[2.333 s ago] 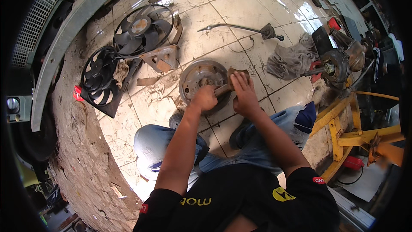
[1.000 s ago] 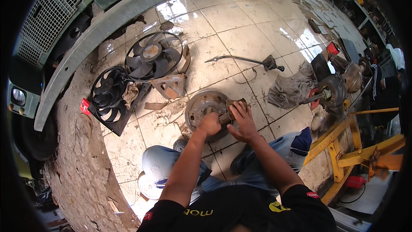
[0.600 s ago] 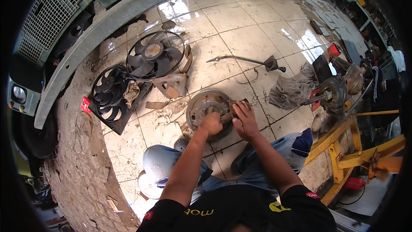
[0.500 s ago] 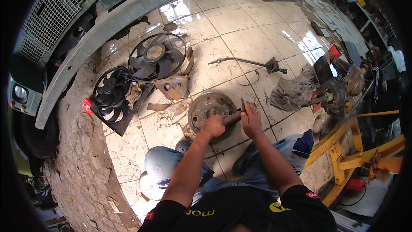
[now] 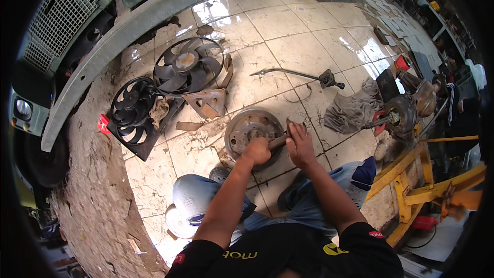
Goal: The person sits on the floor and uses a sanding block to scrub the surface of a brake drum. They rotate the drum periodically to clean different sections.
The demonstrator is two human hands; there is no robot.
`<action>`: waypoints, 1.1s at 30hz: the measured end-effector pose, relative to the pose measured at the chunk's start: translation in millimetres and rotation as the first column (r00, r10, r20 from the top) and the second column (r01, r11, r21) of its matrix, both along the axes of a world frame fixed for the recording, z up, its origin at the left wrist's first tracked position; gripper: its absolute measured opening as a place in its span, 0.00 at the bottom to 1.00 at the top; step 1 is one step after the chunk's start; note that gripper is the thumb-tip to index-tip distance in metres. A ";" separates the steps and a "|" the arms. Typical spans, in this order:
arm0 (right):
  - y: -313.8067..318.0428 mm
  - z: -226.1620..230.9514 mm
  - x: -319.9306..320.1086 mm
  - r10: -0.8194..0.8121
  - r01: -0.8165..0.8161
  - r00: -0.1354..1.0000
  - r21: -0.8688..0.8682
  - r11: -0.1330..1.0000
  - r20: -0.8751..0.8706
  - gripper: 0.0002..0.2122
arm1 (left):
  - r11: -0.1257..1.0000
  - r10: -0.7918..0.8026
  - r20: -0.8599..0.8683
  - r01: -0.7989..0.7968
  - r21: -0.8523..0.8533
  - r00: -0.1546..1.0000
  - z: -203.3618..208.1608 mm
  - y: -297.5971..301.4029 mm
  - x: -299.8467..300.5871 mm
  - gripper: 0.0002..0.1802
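— What are the hands on?

— One rusty brake drum (image 5: 250,129) lying flat on the tiled floor (image 5: 303,51), just ahead of the knees. The left hand (image 5: 257,150) is fisted around one short metal bar (image 5: 278,141) at the drum's near edge; the right hand (image 5: 299,144) lies on the bar's other end, fingers seemingly curled, though it's hard to tell.

— And nearby?

— Two black radiator fans (image 5: 162,90) to the left, one grey rag (image 5: 352,109) to the right

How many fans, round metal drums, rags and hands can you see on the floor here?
Black radiator fans: 2
Brake drum: 1
Grey rag: 1
Hands: 2, left hand and right hand, which grip a metal tool
Total: 6
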State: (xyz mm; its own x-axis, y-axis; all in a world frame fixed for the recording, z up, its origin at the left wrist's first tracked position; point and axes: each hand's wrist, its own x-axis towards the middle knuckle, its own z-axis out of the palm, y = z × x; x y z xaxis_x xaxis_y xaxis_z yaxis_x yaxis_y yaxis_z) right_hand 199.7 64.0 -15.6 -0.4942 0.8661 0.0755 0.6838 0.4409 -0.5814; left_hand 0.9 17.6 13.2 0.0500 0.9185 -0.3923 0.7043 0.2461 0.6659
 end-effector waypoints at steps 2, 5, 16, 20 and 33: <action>-14.8 8.0 -9.9 0.092 -0.092 0.996 0.066 0.994 0.002 0.26 | 0.998 -0.013 -0.046 0.010 -0.055 0.999 -8.7 3.3 -5.2 0.28; -13.4 5.4 -12.4 0.071 -0.070 0.997 0.075 0.995 -0.011 0.27 | 1.000 0.004 -0.062 -0.003 0.012 0.998 -16.7 2.5 -8.0 0.27; -18.7 4.1 -16.1 0.144 -0.141 0.989 0.128 0.982 -0.015 0.26 | 1.000 0.008 -0.027 -0.008 -0.003 1.000 -26.3 7.0 -9.1 0.27; -1.3 0.2 -11.0 -0.031 0.032 0.999 0.032 0.999 -0.025 0.25 | 0.997 0.041 0.022 -0.042 0.058 0.999 -3.6 4.7 -2.2 0.26; 9.1 -3.2 -3.3 -0.161 0.160 0.986 -0.040 0.986 -0.048 0.21 | 0.999 -0.001 0.047 -0.001 0.044 0.999 5.9 4.1 2.7 0.25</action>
State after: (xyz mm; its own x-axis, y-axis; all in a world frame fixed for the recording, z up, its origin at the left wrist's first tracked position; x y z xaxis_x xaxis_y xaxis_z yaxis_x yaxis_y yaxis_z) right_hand 196.4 73.1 -18.7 -0.3450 0.9364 0.0641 0.7133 0.3059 -0.6306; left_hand 3.6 21.7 19.1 0.0675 0.9347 -0.3490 0.6716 0.2161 0.7087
